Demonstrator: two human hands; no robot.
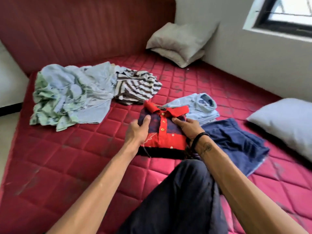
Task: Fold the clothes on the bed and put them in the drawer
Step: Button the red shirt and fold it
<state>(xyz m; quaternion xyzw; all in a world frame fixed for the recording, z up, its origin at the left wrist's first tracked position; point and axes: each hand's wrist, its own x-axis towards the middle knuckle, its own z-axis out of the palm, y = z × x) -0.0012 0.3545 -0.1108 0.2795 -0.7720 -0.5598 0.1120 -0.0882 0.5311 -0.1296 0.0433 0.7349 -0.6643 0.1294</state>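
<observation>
1. The polo (166, 132) is folded into a neat rectangle, red collar on the far side, button placket facing up, lying flat on the bed (67, 166) right in front of the person's knee (182, 191).
2. Left hand (137, 130) sits on the polo's left edge, thumb on top of the fabric and the fingers (133, 124) curled round the side, so it's gripping the fold there.
3. Right hand (189, 126) is on the right edge, thumb pressed on the navy part near the collar, the rest of it wrapped round the side. Also gripping the polo. There's a black bracelet (198, 140) on that wrist.
4. Just beside the polo on the right: a folded light blue shirt (200, 108), its edge touching the collar, and nearer the camera a dark blue garment (236, 142) lying flat-ish, can't tell what kind.
5. Further back on the left there's an unfolded heap: a striped top (136, 86) and a big crumpled pale blue and green pile (70, 95), touching each other.
6. A grey pillow (179, 43) leans in the far corner by the headboard (76, 27), another pillow (283, 120) lies at the right edge under the window (283, 12).
</observation>
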